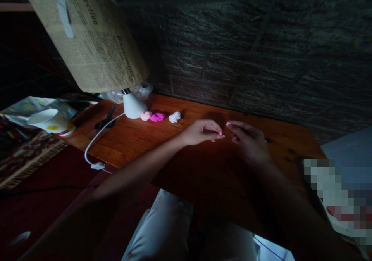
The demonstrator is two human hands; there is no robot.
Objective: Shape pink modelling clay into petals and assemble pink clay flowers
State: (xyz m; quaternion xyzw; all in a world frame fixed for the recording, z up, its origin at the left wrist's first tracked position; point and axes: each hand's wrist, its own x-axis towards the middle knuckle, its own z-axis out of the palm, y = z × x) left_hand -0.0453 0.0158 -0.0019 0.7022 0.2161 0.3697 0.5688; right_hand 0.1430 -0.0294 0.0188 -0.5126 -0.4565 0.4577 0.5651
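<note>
Above the wooden table, my left hand (200, 132) is closed in a pinch, with a small piece of pale pink modelling clay (222, 135) at its fingertips. Just to its right, my right hand (253, 142) has its fingers curled together, pointing toward the left hand. A pinkish spot shows at its fingertips; whether that is clay or a nail is unclear. The two hands are a little apart. Left of them on the table lie a white clay lump (174, 116), a magenta lump (157, 116) and a pale pink lump (146, 115), the last two touching.
A lamp (133, 105) with a newsprint shade (87, 40) stands at the back left, its white cable (90, 142) hanging over the edge. Black scissors (105, 122) and a paper cup (50, 121) are on the left. A dark brick wall (232, 51) rises behind the table (130, 148).
</note>
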